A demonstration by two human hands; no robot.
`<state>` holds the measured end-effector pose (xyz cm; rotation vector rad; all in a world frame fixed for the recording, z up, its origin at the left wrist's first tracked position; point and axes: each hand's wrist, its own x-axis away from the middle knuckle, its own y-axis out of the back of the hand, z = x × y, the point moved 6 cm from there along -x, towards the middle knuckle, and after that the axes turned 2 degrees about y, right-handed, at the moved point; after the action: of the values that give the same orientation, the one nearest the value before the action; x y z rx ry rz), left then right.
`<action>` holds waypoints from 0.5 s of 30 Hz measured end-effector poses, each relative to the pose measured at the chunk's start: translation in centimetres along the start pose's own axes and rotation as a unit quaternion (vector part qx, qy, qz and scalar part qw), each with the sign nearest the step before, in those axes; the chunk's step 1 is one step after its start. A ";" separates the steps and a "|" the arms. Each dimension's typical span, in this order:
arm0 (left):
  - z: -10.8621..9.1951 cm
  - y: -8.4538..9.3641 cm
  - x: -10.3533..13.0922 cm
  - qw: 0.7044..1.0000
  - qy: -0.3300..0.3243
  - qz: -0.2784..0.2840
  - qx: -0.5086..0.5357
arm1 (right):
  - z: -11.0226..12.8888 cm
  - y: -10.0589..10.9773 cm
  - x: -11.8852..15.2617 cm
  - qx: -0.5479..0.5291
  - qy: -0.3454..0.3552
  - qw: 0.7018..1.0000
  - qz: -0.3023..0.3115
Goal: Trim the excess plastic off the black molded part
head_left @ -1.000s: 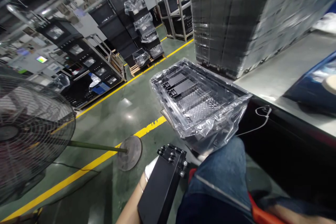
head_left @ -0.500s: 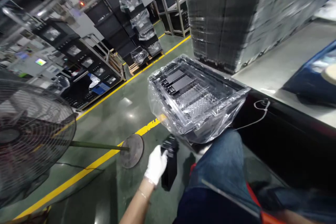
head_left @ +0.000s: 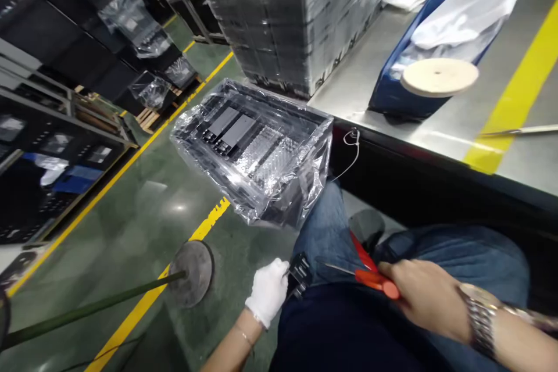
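Note:
My left hand (head_left: 269, 297), in a white glove, grips a black metal part (head_left: 299, 275) low beside my left thigh. My right hand (head_left: 425, 300), bare with a wristwatch, holds red-handled scissors (head_left: 368, 276) over my lap, the blades pointing toward the part. A black tray wrapped in clear plastic (head_left: 255, 151) stands just ahead of my left knee, with two dark flat parts in its far corner.
A steel workbench (head_left: 370, 87) on the right carries a blue bin (head_left: 418, 64) with a white bag and a round beige disc (head_left: 439, 75), plus a tall shrink-wrapped stack of black trays (head_left: 288, 6). A fan's round base (head_left: 192, 272) sits on the green floor at left.
The view has swung right and down. My left hand has brought the black part down beside my thigh, and my right hand with the scissors has come into view.

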<state>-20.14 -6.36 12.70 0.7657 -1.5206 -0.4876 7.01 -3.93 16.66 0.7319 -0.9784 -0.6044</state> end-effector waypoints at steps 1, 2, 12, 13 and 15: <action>0.0 0.0 0.0 1.000 0.002 0.002 -0.003 | 0.4 -0.1 -0.5 0.000 0.007 1.000 0.003; 0.0 -0.1 0.0 1.000 0.005 0.003 -0.005 | 0.6 -0.4 -1.0 -0.001 0.012 1.000 0.005; -0.1 -0.3 0.1 1.000 0.010 0.006 -0.001 | 0.9 -1.6 -2.7 -0.010 0.027 1.000 0.001; -0.2 -0.4 0.1 1.000 0.010 0.006 0.002 | 0.9 -1.6 -2.7 -0.012 0.026 1.000 0.000; -0.1 -0.6 0.1 1.000 0.013 0.001 0.011 | 0.6 -1.5 -2.6 -0.017 0.024 1.000 -0.004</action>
<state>-19.92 -6.81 12.34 0.7845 -1.5048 -0.4572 5.11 -3.09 14.36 0.7179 -0.9182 -0.6068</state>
